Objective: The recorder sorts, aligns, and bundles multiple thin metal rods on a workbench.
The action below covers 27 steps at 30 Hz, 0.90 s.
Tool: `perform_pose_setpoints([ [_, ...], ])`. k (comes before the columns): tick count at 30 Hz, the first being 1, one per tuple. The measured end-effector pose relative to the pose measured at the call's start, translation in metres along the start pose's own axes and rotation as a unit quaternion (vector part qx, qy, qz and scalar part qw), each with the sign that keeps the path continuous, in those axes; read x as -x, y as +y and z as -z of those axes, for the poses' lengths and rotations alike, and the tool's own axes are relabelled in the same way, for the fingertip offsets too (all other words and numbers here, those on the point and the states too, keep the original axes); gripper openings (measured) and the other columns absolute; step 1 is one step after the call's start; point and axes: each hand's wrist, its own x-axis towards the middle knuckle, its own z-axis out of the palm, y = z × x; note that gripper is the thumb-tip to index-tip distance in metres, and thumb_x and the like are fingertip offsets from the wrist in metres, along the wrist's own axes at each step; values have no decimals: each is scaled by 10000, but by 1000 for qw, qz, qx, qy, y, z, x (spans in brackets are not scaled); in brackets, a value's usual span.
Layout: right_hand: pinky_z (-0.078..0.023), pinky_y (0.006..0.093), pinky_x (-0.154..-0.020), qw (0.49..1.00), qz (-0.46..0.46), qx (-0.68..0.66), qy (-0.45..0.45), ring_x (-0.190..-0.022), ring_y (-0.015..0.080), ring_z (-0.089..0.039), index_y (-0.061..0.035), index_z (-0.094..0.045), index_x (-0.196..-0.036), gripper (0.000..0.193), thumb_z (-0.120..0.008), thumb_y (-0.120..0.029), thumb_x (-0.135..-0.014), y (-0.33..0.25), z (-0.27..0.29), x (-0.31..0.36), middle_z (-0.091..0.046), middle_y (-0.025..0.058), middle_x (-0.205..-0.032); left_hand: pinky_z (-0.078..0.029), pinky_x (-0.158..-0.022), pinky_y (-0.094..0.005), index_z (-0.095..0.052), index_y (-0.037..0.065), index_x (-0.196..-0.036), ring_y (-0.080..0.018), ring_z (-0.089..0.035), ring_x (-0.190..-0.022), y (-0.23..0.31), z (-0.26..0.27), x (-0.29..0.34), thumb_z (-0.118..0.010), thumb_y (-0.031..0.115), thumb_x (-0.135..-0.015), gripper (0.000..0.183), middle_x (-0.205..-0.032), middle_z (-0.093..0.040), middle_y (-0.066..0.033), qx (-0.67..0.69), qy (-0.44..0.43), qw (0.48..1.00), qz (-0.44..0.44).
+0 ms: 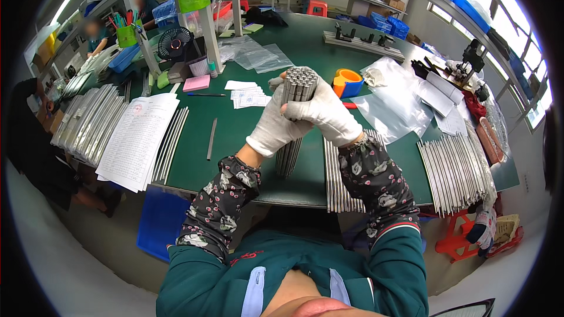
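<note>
A thick bundle of metal rods [300, 82] stands nearly upright above the green table [247, 167], its round ends facing up. Wrapped round the bundle from the left is my left hand [271, 122], in a white glove with bare fingertips. My right hand [329, 111], gloved the same way, closes round it from the right, its thumb across the front. The lower ends of the rods show below my hands, near the table; whether they touch it I cannot tell. Right of the bundle, partly under my right forearm, lies a row of metal rods [342, 182].
More rods [452, 173] lie at the right; wrapped rods [91, 123], printed sheets [138, 141] and loose rods [171, 144] are at the left. One short rod [212, 139] lies alone. An orange-and-blue tape roll [348, 83] and plastic bags [393, 108] sit beyond my right hand. People work at far left.
</note>
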Motion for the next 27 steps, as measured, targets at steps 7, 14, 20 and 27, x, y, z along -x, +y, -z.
perform_pose_setpoints([
  [7, -484, 289, -877, 1000, -4, -18, 22, -941, 125, -612, -13, -609, -1130, 432, -793, -83, -746, 7, 1, 0, -664, 35, -1037, -468, -941, -341, -513, 72, -1234, -211, -574, -1068, 14, 7, 9, -786, 46, -679, 619, -1149, -593, -58, 100, 20, 992, 75],
  [14, -489, 277, -842, 999, -4, -24, 28, -900, 113, -611, -17, -632, -1135, 373, -755, -83, -789, 15, 15, -8, -674, 24, -1011, -513, -866, -304, -557, 79, -1223, -141, -607, -996, -2, 16, 6, -808, 4, -704, 582, -1108, -631, -20, 211, 23, 958, 195],
  [20, -478, 288, -878, 999, -13, -34, 11, -949, 119, -610, -22, -609, -1176, 417, -756, -94, -793, 18, 26, -13, -668, 29, -1064, -506, -877, -308, -554, 78, -1236, -135, -606, -1003, -9, 16, 3, -790, 42, -760, 532, -1120, -634, -16, 243, 19, 949, 198],
  [27, -485, 285, -846, 999, -21, -45, 17, -919, 120, -614, -26, -619, -1165, 417, -767, -108, -784, 21, 31, -18, -671, 22, -1047, -484, -916, -305, -548, 88, -1276, -132, -582, -1051, -13, 19, 3, -784, 53, -778, 552, -1175, -621, -6, 242, 9, 952, 185],
])
